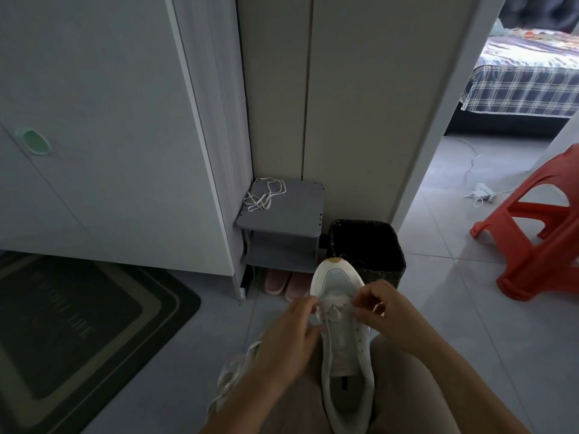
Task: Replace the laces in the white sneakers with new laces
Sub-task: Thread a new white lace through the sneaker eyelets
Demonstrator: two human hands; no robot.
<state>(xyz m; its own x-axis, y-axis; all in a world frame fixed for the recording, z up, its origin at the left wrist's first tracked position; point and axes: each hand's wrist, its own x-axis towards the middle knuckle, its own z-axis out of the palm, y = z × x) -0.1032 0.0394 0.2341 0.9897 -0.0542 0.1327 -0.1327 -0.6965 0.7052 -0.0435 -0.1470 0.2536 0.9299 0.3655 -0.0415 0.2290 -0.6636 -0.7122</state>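
friend: where's the shoe?
me: the white low-top sneaker (343,343) lies on my lap between my thighs, its toe pointing away from me toward the black square waste bin (376,242).
friend: and your hands?
me: both are up at the eyelets nearest the toe, close together but not touching. my left hand (288,333) pinches a flat white lace (332,313) at the left row of holes. my right hand (380,311) has its fingers curled on the same lace at the right row. it's blurred there, so i cannot tell which hole the lace sits in.
friend: the other shoe?
me: a second pale sneaker (236,366) lies on the grey floor tiles (470,324) beside my left leg, mostly hidden under my left forearm.
friend: any more laces?
me: a loose tangle of thin white lace (264,195) lies on top of the small grey shelf unit (294,214) in the corner, just left of the bin. a pair of pink slippers (282,283) sits under that unit. an orange-red plastic stool (539,236) stands well apart on my right.
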